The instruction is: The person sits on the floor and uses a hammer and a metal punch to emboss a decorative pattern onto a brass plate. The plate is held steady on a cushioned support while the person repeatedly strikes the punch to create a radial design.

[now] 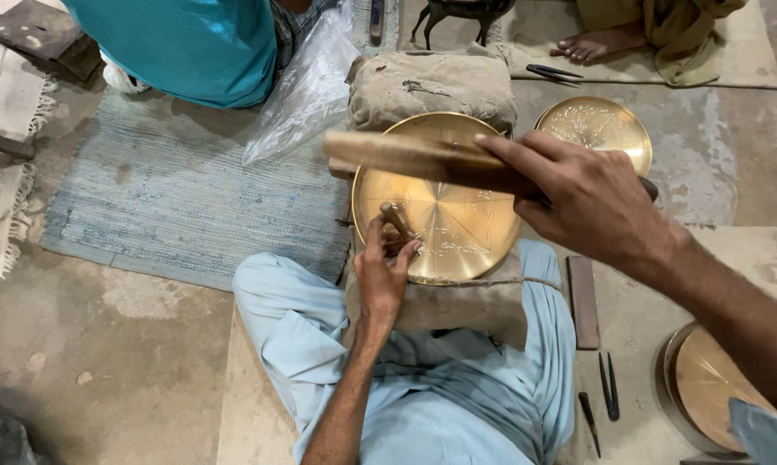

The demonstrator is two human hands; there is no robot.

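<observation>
1. Brass plate (457, 215) rests on a sandbag (432, 86), under both hands.
2. Clear plastic bag (307, 86) lies beyond the left hand.
3. Right hand (591, 202) grips a wooden mallet (397, 155).
4. Left hand (382, 271) pinches a small chisel (397, 220) against the plate.

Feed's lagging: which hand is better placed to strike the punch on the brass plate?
Likely the right hand: it grips the wooden mallet raised above the brass plate. The left hand pinches the punch against the plate.
</observation>
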